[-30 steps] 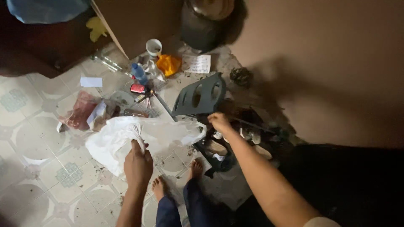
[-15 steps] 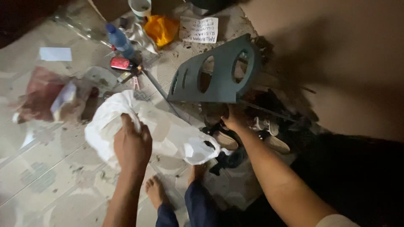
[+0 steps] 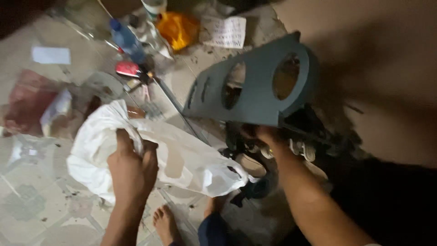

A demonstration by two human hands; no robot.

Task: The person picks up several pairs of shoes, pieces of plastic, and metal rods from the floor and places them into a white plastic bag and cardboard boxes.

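The grey plastic panel [image 3: 255,91] with round cut-outs is tilted up off the tiled floor [image 3: 32,205], lifted at its lower edge by the right hand [image 3: 266,135], whose fingers curl under it (how tightly cannot be told). The white plastic bag [image 3: 182,157] lies bunched beside it, the left hand [image 3: 132,171] clenched on its gathered neck with the arm extended downward. Judging by this, clutter under the panel is being exposed, so a steady lift matters next.

A crumpled white plastic bag [image 3: 168,155] lies open at seven o'clock. A grey plastic panel [image 3: 255,86] with round holes stands tilted at one o'clock.
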